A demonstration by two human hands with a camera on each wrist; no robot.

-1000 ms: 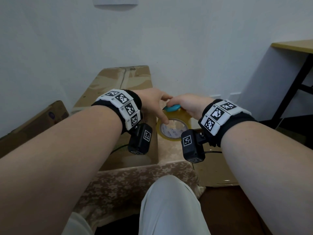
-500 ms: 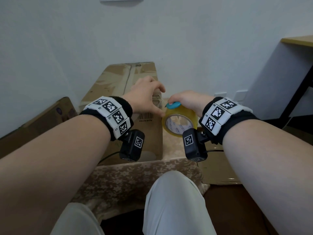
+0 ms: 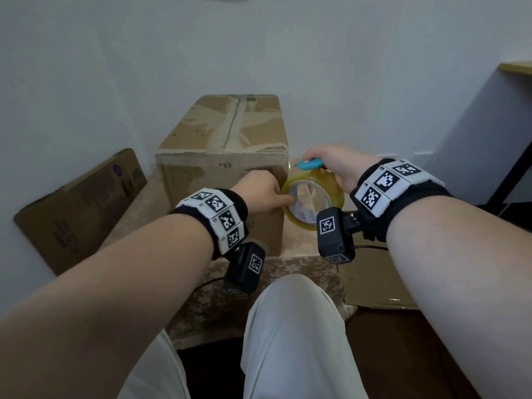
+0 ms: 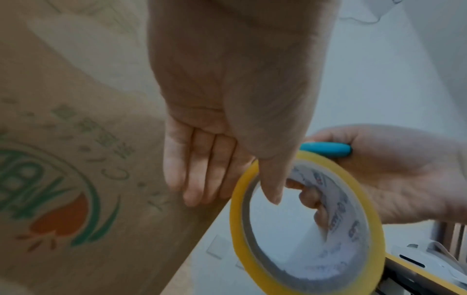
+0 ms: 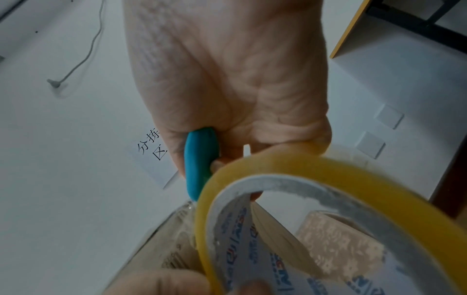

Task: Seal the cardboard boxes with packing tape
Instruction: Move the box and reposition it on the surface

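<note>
A brown cardboard box [image 3: 221, 145] stands on a patterned cloth, with tape along its top seam. My left hand [image 3: 266, 192] lies on the box's near face by the right corner. In the left wrist view its fingers [image 4: 192, 169] are straight and flat against the printed cardboard [image 4: 76, 139], and the thumb touches the rim of the tape roll [image 4: 235, 215]. My right hand [image 3: 336, 162] grips the yellow tape roll [image 3: 336, 194] through its core, together with a blue cutter [image 3: 309, 164], just right of the box's corner. The right wrist view shows the roll [image 5: 278, 161] and cutter [image 5: 199, 159] close up.
A flattened carton [image 3: 80, 205] leans on the wall at left. The cloth-covered surface [image 3: 259, 283] ends just before my knees. More cardboard [image 3: 371, 277] lies low on the right. A desk [image 3: 515, 67] with a black leg stands at far right. A white wall is right behind the box.
My left hand has come down from the box's top edge onto its near face. The right hand with the roll has dropped lower beside the box's right corner.
</note>
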